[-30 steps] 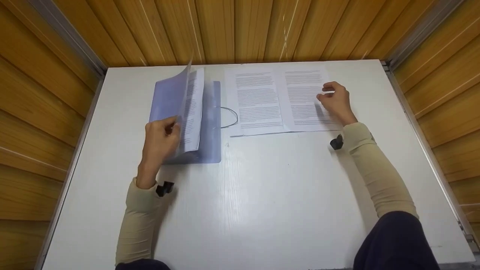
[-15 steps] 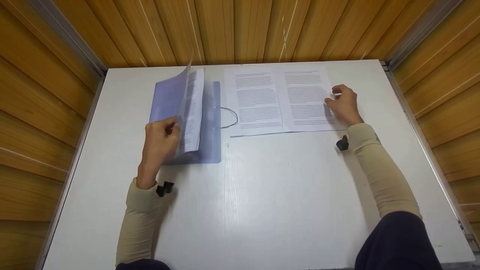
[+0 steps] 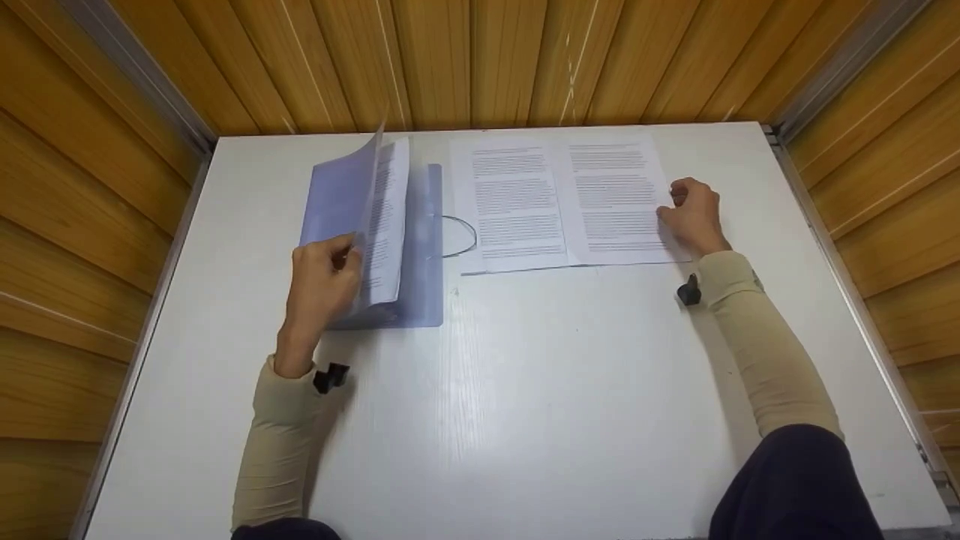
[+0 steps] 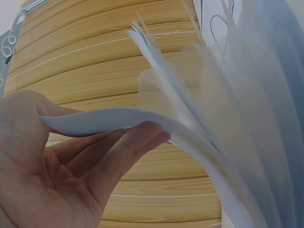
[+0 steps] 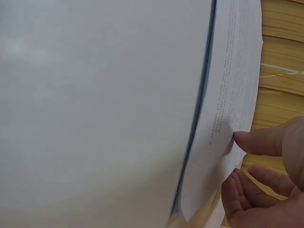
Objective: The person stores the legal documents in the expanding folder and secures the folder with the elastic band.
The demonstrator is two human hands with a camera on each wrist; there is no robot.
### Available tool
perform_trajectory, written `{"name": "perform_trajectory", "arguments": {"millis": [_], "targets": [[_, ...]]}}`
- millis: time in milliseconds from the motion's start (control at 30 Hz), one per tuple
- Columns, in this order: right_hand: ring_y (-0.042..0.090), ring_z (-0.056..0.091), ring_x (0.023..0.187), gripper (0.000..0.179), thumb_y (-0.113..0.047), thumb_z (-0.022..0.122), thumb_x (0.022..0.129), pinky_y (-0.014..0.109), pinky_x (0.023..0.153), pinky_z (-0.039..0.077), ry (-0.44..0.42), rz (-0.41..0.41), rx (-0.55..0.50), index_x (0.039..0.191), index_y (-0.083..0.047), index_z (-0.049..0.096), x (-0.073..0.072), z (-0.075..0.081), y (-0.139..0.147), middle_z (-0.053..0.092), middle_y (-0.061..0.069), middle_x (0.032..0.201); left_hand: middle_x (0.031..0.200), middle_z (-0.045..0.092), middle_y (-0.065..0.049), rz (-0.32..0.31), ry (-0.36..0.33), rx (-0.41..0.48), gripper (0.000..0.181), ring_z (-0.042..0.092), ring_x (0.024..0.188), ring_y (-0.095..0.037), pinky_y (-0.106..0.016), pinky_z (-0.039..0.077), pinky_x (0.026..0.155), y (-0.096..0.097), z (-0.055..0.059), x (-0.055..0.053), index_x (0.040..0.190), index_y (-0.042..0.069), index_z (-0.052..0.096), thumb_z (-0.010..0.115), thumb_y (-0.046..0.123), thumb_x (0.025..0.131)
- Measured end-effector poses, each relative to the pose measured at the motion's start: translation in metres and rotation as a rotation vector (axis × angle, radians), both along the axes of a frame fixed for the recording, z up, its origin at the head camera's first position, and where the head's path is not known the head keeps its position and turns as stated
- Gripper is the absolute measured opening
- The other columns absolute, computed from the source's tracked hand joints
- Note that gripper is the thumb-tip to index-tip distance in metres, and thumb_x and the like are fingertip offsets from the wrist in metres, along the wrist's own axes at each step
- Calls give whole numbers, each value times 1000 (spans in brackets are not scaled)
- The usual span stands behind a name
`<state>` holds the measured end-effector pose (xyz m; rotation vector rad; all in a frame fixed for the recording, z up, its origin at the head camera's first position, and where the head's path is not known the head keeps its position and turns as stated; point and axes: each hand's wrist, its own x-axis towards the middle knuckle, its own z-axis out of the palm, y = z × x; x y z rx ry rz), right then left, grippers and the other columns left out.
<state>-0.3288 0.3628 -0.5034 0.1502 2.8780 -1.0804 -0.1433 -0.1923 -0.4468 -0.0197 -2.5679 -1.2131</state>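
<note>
A translucent blue folder (image 3: 427, 300) stands partly open on the left of the table. My left hand (image 3: 322, 274) grips its raised leaves by the edge, thumb on one side and fingers on the other; a printed page (image 3: 388, 225) shows among them. Clear sleeves (image 4: 228, 90) fan out beyond my fingers in the left wrist view. To the right, two printed sheets lie side by side, a left one (image 3: 517, 202) and a right one (image 3: 611, 195). At the right sheet's outer edge, my right hand (image 3: 694, 214) pinches, its thumb over the print and fingertips behind the edge.
A thin dark cord loop (image 3: 474, 236) sticks out from the folder toward the sheets. Along the sheets' lower side runs a dark blue strip (image 5: 202, 90). The white table (image 3: 562, 390) ends at wood-patterned walls (image 3: 502, 60) behind and on both sides.
My right hand has moved right and slightly toward me, from over the right sheet's print to its outer edge. My left hand and the folder stay as they were.
</note>
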Motion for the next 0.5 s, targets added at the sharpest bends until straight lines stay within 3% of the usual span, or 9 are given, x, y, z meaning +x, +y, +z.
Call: {"name": "perform_trajectory", "arguments": {"millis": [100, 200, 500], "targets": [[45, 52, 133, 55, -5, 65, 98, 55, 115, 41, -2, -11, -1, 149, 11, 50, 1, 0, -2, 56, 33, 144, 68, 58, -6, 12, -9, 5, 21, 51, 61, -20, -21, 37, 53, -1, 0, 1, 84, -4, 74, 57, 0, 96], [43, 53, 129, 54, -5, 65, 97, 54, 113, 43, 2, -31, 0, 147, 12, 52, 0, -1, -3, 57, 32, 141, 73, 64, -11, 11, -13, 12, 23, 53, 63, -22, -21, 39, 54, -1, -1, 2, 96, -6, 79, 58, 0, 96], [40, 54, 126, 60, 0, 67, 93, 49, 108, 46, -9, -80, -35, 149, 12, 49, -3, 1, -6, 57, 32, 139, 84, 74, -18, 1, -13, 22, 30, 55, 66, -22, -19, 41, 57, -3, -2, 1, 117, -6, 79, 58, 0, 97]]}}
